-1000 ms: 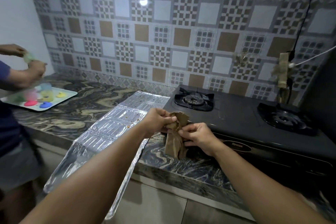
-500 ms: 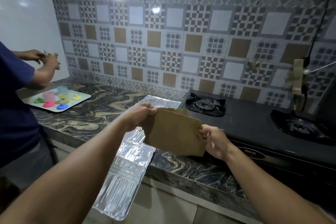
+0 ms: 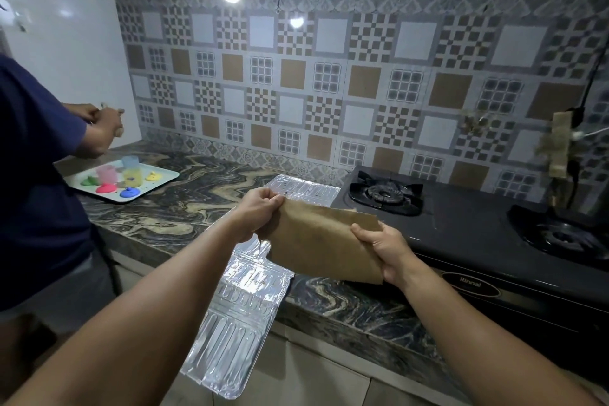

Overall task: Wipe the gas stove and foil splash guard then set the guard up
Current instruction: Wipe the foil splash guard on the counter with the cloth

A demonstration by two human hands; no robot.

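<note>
Unfolded now, brown cloth (image 3: 324,244) stretched flat; both hands (image 3: 258,211) (image 3: 384,249) pinch its edges.

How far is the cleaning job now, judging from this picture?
Early stage. Done: nothing visibly wiped. In hand: left hand and right hand grip a brown cloth spread flat between them. Left: wiping the gas stove and the foil splash guard, which lies flat on the counter, not set up.

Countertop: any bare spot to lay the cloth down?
Bare marble countertop between the paint tray and foil splash guard; also the stove top between its burners. Crowded at the tray, where a second person works.
</note>
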